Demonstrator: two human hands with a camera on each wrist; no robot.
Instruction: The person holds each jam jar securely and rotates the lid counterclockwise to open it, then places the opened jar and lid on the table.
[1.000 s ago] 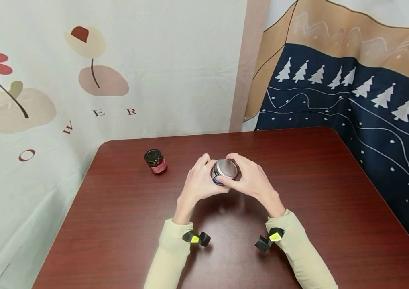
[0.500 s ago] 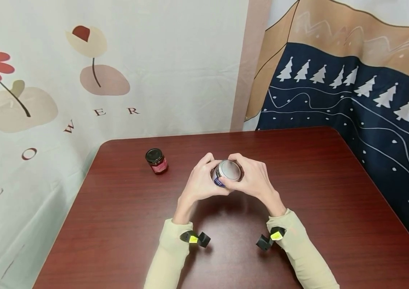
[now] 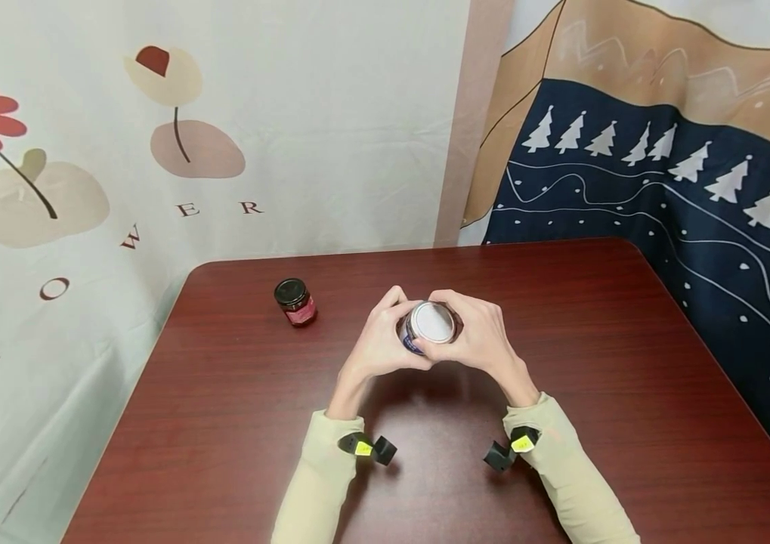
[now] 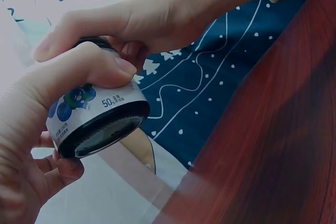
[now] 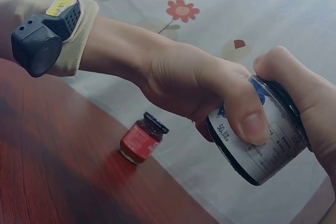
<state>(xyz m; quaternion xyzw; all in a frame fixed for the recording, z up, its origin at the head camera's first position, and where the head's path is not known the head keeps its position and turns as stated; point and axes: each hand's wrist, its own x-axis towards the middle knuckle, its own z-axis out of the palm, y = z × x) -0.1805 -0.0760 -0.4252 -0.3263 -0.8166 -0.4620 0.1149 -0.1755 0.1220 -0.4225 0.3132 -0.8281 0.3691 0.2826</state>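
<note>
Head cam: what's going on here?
A person is holding a white-labelled jar in both hands, up off the table. The left hand grips its side, thumb on the label, while the right hand is curled round the top by the lid. The lid is on; whether it's being turned, I can't tell. A red-labelled jar with a black lid stands apart on the table, untouched.

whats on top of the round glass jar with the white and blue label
A round, shiny, metal-looking lid tops the jar. Fingers of the right hand cover part of its edge; whatever the lid covers cannot be seen.
</note>
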